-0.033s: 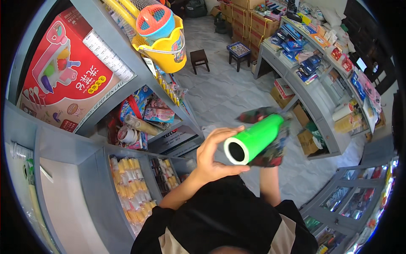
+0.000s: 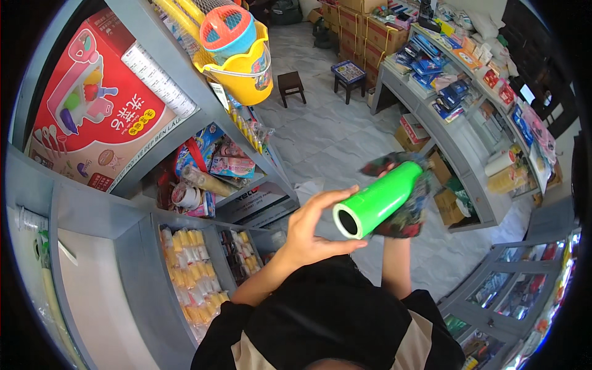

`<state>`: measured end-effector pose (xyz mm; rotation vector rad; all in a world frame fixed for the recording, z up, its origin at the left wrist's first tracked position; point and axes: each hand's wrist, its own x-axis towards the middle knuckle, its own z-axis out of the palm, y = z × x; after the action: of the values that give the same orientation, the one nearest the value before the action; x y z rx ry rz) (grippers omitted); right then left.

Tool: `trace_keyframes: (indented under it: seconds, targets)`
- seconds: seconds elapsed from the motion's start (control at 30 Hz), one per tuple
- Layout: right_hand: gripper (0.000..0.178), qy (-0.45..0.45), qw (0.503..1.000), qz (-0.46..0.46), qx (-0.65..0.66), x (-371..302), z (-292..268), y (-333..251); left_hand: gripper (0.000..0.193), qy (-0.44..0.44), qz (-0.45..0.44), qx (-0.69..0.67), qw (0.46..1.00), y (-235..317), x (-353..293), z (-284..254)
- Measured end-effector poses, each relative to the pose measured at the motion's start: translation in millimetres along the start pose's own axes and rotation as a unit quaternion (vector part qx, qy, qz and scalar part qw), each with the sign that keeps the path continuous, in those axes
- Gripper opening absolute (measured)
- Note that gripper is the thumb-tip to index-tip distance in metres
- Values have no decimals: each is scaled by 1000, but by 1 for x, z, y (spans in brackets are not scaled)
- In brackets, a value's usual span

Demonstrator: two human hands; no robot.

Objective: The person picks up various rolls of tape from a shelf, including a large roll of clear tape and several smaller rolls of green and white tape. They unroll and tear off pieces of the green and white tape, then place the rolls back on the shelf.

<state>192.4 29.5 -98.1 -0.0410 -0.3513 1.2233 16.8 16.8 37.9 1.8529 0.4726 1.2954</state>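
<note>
One left hand [image 2: 311, 228] at one green tube [image 2: 382, 200], one patterned cloth [image 2: 399, 229], two stools [image 2: 291, 81]

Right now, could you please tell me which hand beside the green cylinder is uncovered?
The left hand, its bare skin showing; dark patterned fabric hides the right hand.

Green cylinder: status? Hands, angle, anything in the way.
Left hand at near end of green cylinder, fingers spread, grip unclear. Right hand hidden by dark patterned cloth. Cylinder slanted, pale-rimmed end toward camera. Cloth covers part of far end.
</note>
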Motion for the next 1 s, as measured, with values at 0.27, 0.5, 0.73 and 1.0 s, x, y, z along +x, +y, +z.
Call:
trace_keyframes:
  seconds: [0.27, 0.5, 0.73, 1.0]
  targets:
    - [46, -148, 952, 60, 262, 1, 75, 20, 60, 47, -42, 126, 990, -18, -34, 13]
    - [40, -70, 988, 123, 59, -33, 68, 40, 58, 98, -129, 36, 986, -23, -41, 4]
    - [39, 67, 973, 194, 101, -12, 1, -7, 56, -2, -145, 41, 989, 4, -41, -29]
    - [35, -37, 869, 121, -479, -27, 31, 53, 73, 148, -81, 117, 979, -7, -37, -17]
